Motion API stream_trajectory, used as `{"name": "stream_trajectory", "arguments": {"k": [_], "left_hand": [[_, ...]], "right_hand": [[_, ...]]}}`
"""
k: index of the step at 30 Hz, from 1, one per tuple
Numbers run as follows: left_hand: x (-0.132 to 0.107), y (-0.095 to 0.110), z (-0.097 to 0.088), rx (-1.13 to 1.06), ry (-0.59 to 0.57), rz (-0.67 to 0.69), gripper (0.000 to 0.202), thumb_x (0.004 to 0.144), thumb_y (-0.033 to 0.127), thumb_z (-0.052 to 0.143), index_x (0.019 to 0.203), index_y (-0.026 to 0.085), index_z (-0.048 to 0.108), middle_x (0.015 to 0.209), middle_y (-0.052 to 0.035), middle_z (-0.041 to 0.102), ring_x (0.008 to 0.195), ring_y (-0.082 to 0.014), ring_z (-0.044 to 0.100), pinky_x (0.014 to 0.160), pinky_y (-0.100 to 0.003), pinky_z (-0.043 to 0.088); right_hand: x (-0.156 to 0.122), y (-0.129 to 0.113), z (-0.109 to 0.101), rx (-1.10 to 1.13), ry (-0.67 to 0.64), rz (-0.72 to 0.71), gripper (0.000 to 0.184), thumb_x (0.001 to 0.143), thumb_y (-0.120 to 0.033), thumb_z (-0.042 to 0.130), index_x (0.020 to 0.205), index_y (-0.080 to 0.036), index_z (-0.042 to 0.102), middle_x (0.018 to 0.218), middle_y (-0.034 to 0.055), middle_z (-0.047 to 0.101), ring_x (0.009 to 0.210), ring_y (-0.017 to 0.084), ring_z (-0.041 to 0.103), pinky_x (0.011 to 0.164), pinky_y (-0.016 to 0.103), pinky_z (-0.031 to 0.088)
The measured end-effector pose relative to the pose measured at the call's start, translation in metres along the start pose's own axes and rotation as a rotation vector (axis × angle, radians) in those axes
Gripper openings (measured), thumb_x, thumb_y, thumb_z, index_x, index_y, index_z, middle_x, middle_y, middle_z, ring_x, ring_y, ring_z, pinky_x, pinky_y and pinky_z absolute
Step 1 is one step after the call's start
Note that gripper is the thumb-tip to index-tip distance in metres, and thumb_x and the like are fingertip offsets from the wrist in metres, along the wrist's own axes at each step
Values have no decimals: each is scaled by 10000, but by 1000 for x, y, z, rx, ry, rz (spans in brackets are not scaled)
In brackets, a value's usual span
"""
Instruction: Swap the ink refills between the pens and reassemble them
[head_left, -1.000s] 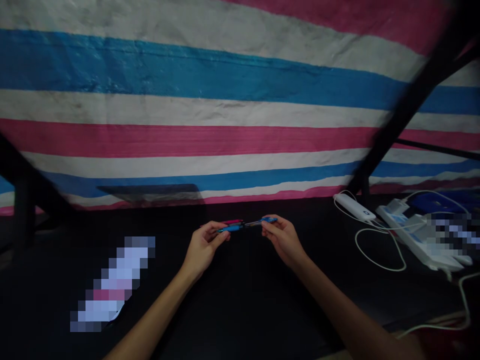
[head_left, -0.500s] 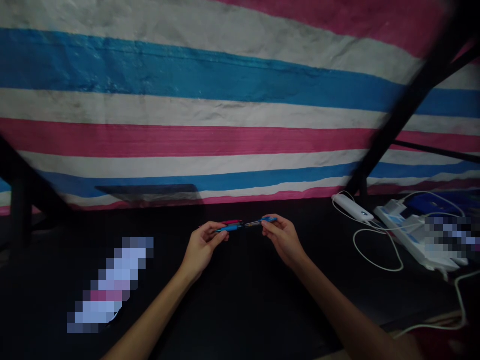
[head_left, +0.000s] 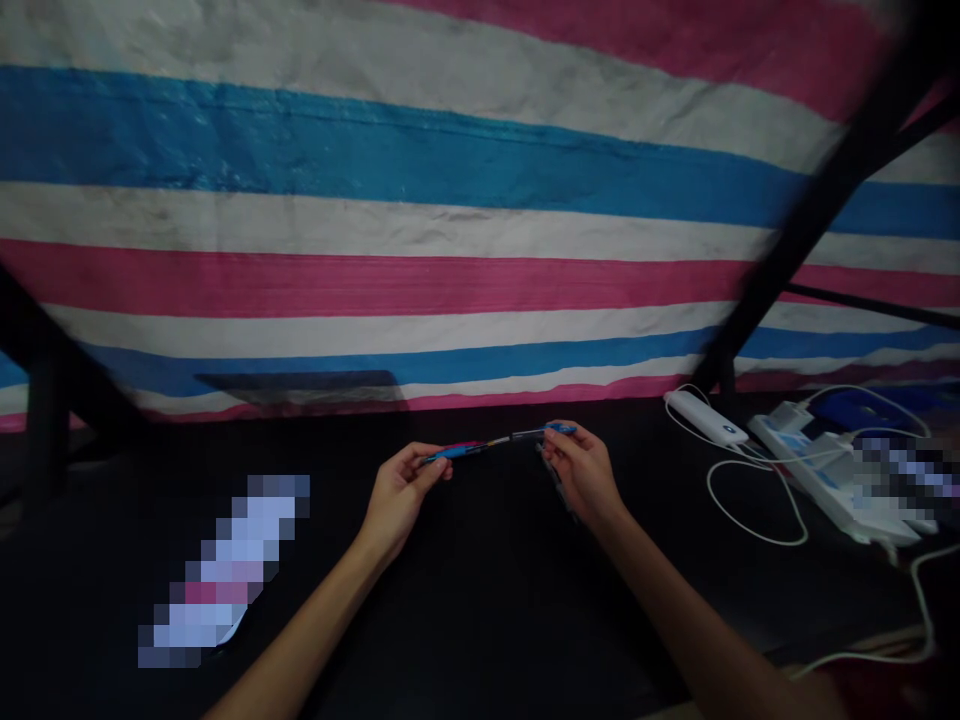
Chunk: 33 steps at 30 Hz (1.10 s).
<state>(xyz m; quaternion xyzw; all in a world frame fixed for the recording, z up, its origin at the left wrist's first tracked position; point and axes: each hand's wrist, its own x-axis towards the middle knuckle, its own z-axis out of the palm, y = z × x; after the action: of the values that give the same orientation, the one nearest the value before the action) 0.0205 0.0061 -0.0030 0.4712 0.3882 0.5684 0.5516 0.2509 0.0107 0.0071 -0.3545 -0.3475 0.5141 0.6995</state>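
Blue pen [head_left: 499, 440] held just above dark desk [head_left: 480, 610], left hand [head_left: 401, 495] pinching one end, right hand [head_left: 581, 475] pinching other; white power bank [head_left: 709, 417] well off right.

Two hands are working at the near middle: one left hand [head_left: 397, 500] and one right hand [head_left: 585, 475]. Between them they are holding one blue pen [head_left: 454, 453], which is showing two blue parts. One pink sliver [head_left: 469, 445] is peeking beside it, too small to count as a second pen. One dark table [head_left: 480, 600] is lying beneath. At far right, one white oblong device [head_left: 705, 418] and one power strip [head_left: 814, 462] are sitting among white cables [head_left: 750, 525], at least two. One striped sheet [head_left: 450, 220] is hanging behind, showing two blue bands and three pink. Two blurred patches are showing, one left [head_left: 225, 570], one right [head_left: 900, 470].
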Motion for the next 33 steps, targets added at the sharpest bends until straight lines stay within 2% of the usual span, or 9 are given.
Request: {"name": "stream_trajectory", "arguments": {"k": [14,20,25,30,33], "left_hand": [[1,-1,-1,-4,5,-4,213,687,224,739,869,150,658,729,-9,666,707,-102,615,712,-213,455],[0,2,1,34,14,19,217,676,236,741,857,144,664,721,-19,662,694,-121,615,696,-236,463],[-4,5,8,108,-27,38,194,681,246,731,832,152,653,730,-29,668,706,-143,622,709,-266,477],[-5,2,9,165,-76,62,174,685,241,722,817,161,643,711,-22,659,700,-150,622,707,-277,480],[-4,2,7,180,-73,81,168,684,234,723,814,163,644,744,-22,660,704,-144,623,712,-275,482]], "right_hand": [[-3,0,2,-14,-15,11,185,617,-231,798,755,-172,689,713,5,580,595,100,502,587,251,427],[-4,-2,3,-31,-32,24,192,617,-245,798,758,-172,690,703,4,584,595,105,507,592,256,432],[-11,0,9,-124,-107,61,205,636,-260,788,803,-182,697,673,-2,588,597,109,518,599,251,433],[-16,6,12,-195,-188,58,209,646,-285,779,813,-191,696,730,9,618,605,115,543,590,247,436],[-16,7,10,-330,-230,20,183,682,-327,756,752,-173,687,628,2,595,554,114,527,540,237,414]]}}
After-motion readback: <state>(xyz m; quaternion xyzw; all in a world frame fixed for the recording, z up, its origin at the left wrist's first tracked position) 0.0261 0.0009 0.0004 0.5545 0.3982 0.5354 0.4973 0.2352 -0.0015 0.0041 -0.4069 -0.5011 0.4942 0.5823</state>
